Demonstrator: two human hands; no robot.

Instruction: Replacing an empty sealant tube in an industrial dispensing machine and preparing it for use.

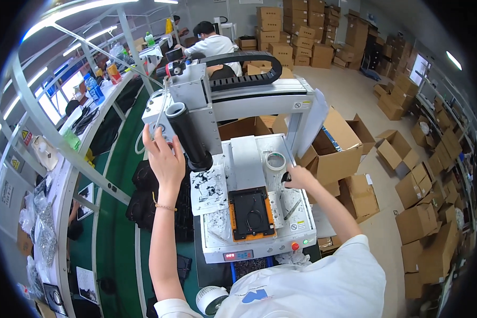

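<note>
My left hand [164,161] is raised beside the white head of a benchtop dispensing machine [188,87], next to its black cylinder [188,135]. Its fingers are spread, and whether the fingertips touch the machine is hard to tell. Over the right side of the machine bed, my right hand [300,177] is closed round a small black object [286,179], mostly hidden by the fingers. A roll of tape [275,161] lies just beyond that hand. On the bed, an orange fixture [268,212] carries a black rectangular frame [249,212] with a thin cable loop inside.
Black-smeared paper [209,188] covers the bed's left side. A red button [295,246] sits on the machine's front. To the left runs a green conveyor belt [114,228]. Open cardboard boxes [336,140] stand right. A person in white [214,45] works at the far end.
</note>
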